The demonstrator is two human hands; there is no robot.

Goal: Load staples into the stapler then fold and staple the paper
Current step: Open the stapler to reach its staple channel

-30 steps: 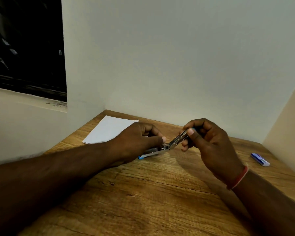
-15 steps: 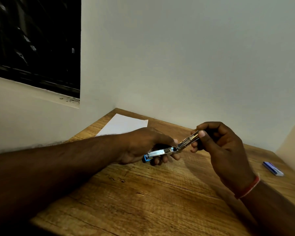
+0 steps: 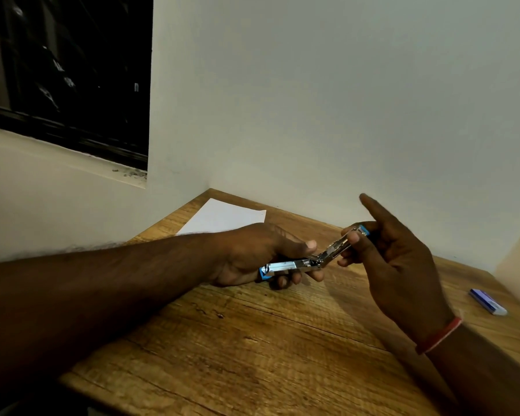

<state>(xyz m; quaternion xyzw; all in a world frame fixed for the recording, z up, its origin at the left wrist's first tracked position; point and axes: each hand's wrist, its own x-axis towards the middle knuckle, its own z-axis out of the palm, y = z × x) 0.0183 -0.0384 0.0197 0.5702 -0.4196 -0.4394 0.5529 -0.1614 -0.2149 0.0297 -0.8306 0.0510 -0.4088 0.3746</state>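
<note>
A small blue and silver stapler (image 3: 300, 263) is swung open and held above the wooden table (image 3: 252, 340). My left hand (image 3: 252, 256) grips its lower half, thumb on top near the hinge. My right hand (image 3: 394, 256) pinches the raised upper half between thumb and fingers, with the index finger pointing up and away. A white sheet of paper (image 3: 222, 219) lies flat at the far left corner of the table, partly hidden by my left forearm. A small blue and white staple box (image 3: 488, 301) lies on the table at the right.
White walls close the table in at the back, left and right. A dark window (image 3: 63, 70) sits in the left wall above a ledge. A red band circles my right wrist.
The stapler has been lifted off the table and opened wider. My right index finger has straightened upward off the top half. The camera has come closer.
</note>
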